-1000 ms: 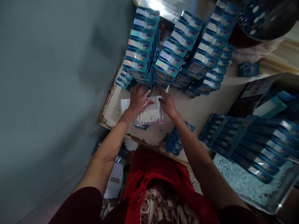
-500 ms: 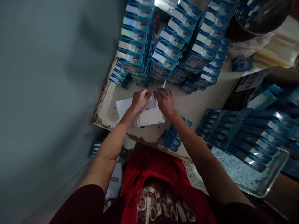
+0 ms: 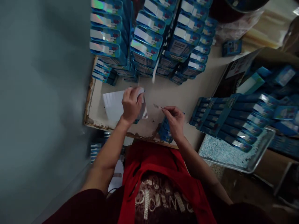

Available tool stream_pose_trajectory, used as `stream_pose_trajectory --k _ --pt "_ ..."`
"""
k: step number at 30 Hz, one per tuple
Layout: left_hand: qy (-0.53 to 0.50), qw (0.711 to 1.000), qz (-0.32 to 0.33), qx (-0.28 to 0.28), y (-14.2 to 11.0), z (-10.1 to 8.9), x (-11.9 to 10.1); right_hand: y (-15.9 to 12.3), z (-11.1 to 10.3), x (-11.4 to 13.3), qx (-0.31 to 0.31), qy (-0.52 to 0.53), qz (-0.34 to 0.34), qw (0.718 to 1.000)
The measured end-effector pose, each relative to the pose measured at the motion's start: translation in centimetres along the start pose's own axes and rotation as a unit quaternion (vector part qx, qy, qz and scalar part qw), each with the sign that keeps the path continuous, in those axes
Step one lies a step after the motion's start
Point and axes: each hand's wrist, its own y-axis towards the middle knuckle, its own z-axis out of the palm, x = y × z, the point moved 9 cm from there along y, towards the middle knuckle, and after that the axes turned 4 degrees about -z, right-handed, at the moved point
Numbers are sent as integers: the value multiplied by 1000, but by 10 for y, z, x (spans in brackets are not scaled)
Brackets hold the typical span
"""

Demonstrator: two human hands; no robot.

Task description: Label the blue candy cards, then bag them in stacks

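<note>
My left hand point(image 3: 130, 104) is closed at the top of a glossy sheet point(image 3: 144, 110), its fingers curled over the edge. Under that hand lies a white paper sheet point(image 3: 112, 104) on the worn white table point(image 3: 161, 93). To the right, my right hand point(image 3: 174, 119) pinches a small thin strip point(image 3: 157, 106) between thumb and fingertips, held apart from the sheets. The strip is partly see-through and blurred. Close by my right hand, a short row of blue boxes point(image 3: 165, 130) sits at the table's front edge, partly covered by the hand.
Tall stacks of blue boxes point(image 3: 146, 46) stand at the back, with a white strip point(image 3: 154, 71) hanging off one. On the right, banded blue packs point(image 3: 224, 119) rest over a metal tray point(image 3: 252, 168) of pale blue bits. A wall point(image 3: 46, 93) borders the left.
My hands have moved apart. The right hand has come toward me and right with the small strip; the left stays over the sheets. The view has shifted, so the stacks sit higher and further left.
</note>
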Motion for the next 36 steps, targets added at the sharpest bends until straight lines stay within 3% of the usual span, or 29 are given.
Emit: stream_pose_trajectory --k 2,5,7,10,12,14,18,21,26,29,31,34,36 --pt "-145 985 -78 54 -30 24 -8 -8 -21 -7 -12 45 46 998" --pt "-328 899 -239 166 -75 83 -12 -19 -48 -19 -32 67 76 994" --pt "-358 860 -303 202 -96 114 -14 -26 -62 -32 -50 74 91 992" --pt "-350 848 -337 214 -110 141 -15 -39 -79 -59 -90 76 131 984" --pt "-326 852 -340 230 -112 152 -16 -43 -88 -76 -121 60 152 979" --pt "-274 875 -321 238 -107 158 -16 -42 -95 -87 -146 13 146 978" --pt "-201 912 -287 211 -91 166 -13 -23 -101 -87 -181 -123 66 973" --pt "-193 919 -284 195 -83 173 -8 -10 -99 -88 -187 -178 20 966" --pt "-213 912 -286 202 -79 182 2 -4 -97 -95 -186 -213 2 959" --pt "-254 884 -332 208 -85 194 15 0 -94 -104 -175 -216 2 961" --pt "-309 839 -399 203 -97 208 27 4 -95 -116 -180 -200 18 963" --pt "-384 765 -488 173 -120 234 41 7 -103 -145 -207 -130 104 964" --pt "-385 758 -509 133 -130 243 47 9 -109 -156 -191 -98 152 965"
